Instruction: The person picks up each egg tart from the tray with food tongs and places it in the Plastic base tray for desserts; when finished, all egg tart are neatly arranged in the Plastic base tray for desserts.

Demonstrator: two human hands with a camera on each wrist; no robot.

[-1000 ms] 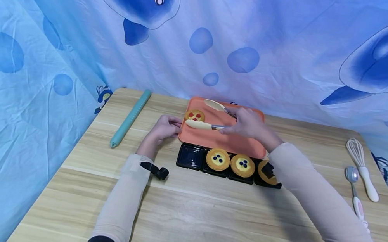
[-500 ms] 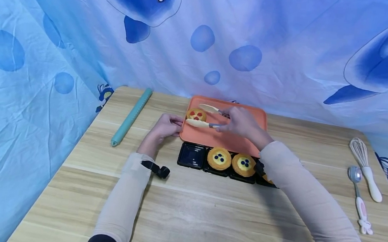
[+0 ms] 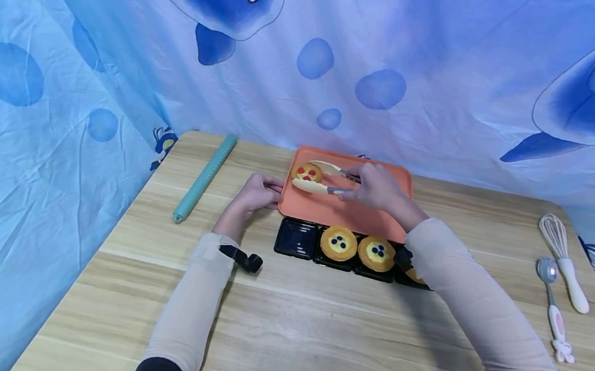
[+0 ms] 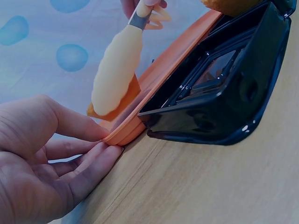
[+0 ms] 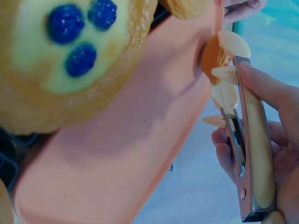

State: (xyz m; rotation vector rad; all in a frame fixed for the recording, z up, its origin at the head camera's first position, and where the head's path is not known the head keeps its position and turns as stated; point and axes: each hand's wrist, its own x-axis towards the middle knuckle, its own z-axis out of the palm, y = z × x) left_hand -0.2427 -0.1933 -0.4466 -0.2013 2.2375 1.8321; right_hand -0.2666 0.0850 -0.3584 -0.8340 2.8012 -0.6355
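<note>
My right hand (image 3: 378,187) grips a pair of tongs (image 5: 254,149) with cream scalloped tips. Those tips sit on either side of a tart with red berries (image 3: 307,173), near the left end of the orange tray (image 3: 343,211). In the left wrist view, one tongs tip covers most of that tart's orange side. My left hand (image 4: 56,154) pinches the tray's left rim between thumb and fingers. Along the tray's front side stands a row of black containers (image 3: 296,238); the leftmost holds nothing, and the others hold tarts with blueberries (image 3: 338,243).
A teal rolling pin (image 3: 205,178) lies left of the tray. Far right on the wooden table (image 3: 282,339) are a whisk (image 3: 564,262) and a spoon (image 3: 554,309) with a rabbit-shaped handle end. Behind the table hangs a blue curtain (image 3: 439,56) with whale prints.
The tongs' tips have drawn closer together around the red-berry tart. My right forearm has shifted left, partly covering the rightmost tart. The left hand keeps its hold on the tray rim.
</note>
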